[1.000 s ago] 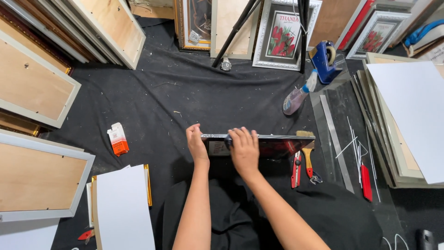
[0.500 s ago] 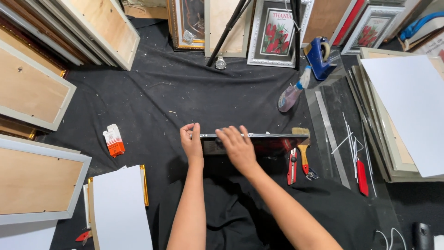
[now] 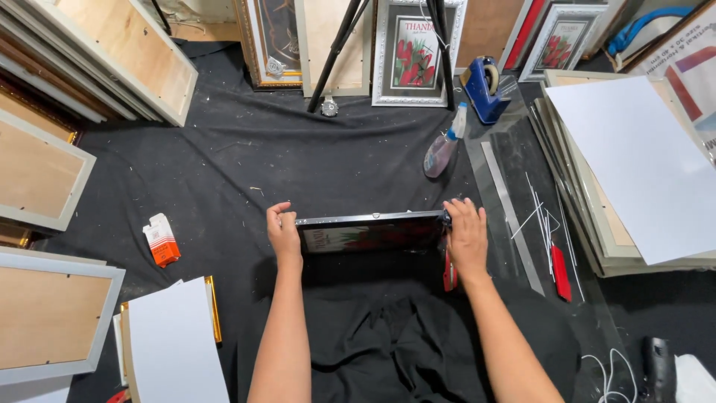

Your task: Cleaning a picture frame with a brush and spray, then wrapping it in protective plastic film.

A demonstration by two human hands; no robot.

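Two bare hands grip the ends of a dark picture frame (image 3: 371, 231) standing on edge on a black floor cloth (image 3: 246, 164), seen from above. At nine o'clock, pale wooden frame backs (image 3: 41, 313) lie stacked, with more leaning at ten o'clock. Toward eight o'clock, a small orange and white box (image 3: 161, 239) rests on the cloth, and white boards (image 3: 175, 347) sit just below it. The left hand (image 3: 283, 233) is closed around the frame's left end, fingers curled over the top corner. The frame sits at the centre, straight in front of the person's lap, its glossy face showing a floral print. The right hand (image 3: 466, 237) clasps the frame's right end, palm pressed against the side rail. Behind, at twelve o'clock, tripod legs (image 3: 339, 52) stand before a framed red flower print (image 3: 412, 52). A spray bottle (image 3: 441, 149) lies at one o'clock near a blue tape dispenser (image 3: 485, 89). At three o'clock, a metal ruler (image 3: 512, 216) and a red-handled tool (image 3: 561, 272) lie beside a stack topped by a white sheet (image 3: 634, 164).
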